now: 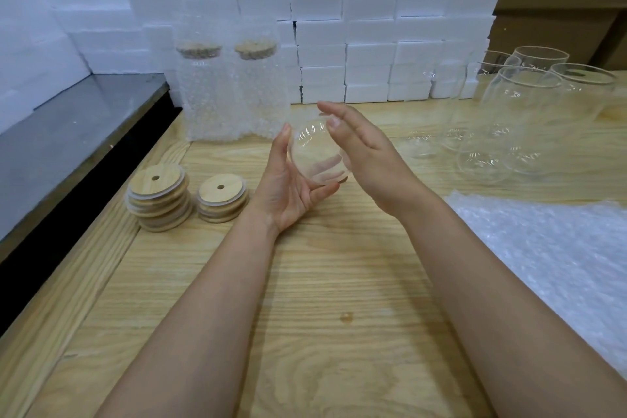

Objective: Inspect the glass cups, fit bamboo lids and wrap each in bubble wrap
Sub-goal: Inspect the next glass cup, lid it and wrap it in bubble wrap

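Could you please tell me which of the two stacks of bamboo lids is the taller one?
The left stack, nearer the dark counter, is taller and skewed; the right stack, beside the left hand holding the glass cup, is lower and neater.

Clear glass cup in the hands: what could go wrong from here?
1. The clear glass cup is held above the light wooden table, gripped only by the left hand; the right hand lies flat against it. A slip could drop it.
2. The bare glass cups stand close together; reaching for the white bubble wrap sheet might knock one.
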The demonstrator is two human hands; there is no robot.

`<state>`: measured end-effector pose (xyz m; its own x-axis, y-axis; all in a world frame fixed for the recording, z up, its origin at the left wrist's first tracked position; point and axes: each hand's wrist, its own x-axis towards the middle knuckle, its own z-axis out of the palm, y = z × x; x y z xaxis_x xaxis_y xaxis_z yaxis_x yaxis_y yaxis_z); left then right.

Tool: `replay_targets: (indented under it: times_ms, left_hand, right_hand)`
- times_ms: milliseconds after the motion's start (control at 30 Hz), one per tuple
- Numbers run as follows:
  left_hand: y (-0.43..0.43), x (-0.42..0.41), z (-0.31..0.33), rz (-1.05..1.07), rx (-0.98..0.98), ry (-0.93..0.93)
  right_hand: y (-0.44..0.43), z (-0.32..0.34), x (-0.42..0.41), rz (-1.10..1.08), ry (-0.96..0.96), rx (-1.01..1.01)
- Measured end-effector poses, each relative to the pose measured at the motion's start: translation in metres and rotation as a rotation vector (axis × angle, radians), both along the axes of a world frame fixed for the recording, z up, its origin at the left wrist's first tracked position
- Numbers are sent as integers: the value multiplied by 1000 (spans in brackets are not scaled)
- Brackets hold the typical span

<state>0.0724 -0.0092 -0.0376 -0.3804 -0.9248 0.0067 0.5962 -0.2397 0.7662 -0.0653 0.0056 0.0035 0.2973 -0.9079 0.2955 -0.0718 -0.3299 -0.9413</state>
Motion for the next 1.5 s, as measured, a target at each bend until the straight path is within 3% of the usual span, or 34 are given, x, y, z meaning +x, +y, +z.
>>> replay_targets:
  times_ms: [267,600,800,967,1100,1333,1500]
  left_hand:
    - [1,-3,-1,70,-49,-28]
    - [0,-3,-1,98,-16,-11]
    - [0,-2,-2,74,-5,171]
    - [2,1,0,49,43,265]
    - [2,2,-1,-2,17,215]
    - [-3,1,-5,-18,-24,209]
    - [0,-1,-2,-28,-29,152]
  right_hand:
    - [-1,0,9,-107,-110,6]
    - [1,2,3,-125,236,-146]
    - [1,8,-7,18,335,-204]
    - [-2,10,-17,187,150,-143]
    - [-6,11,-25,207,98,-92]
    - [-7,6,-19,121,-29,-62]
    - [-11,0,-5,-67,-183,-33]
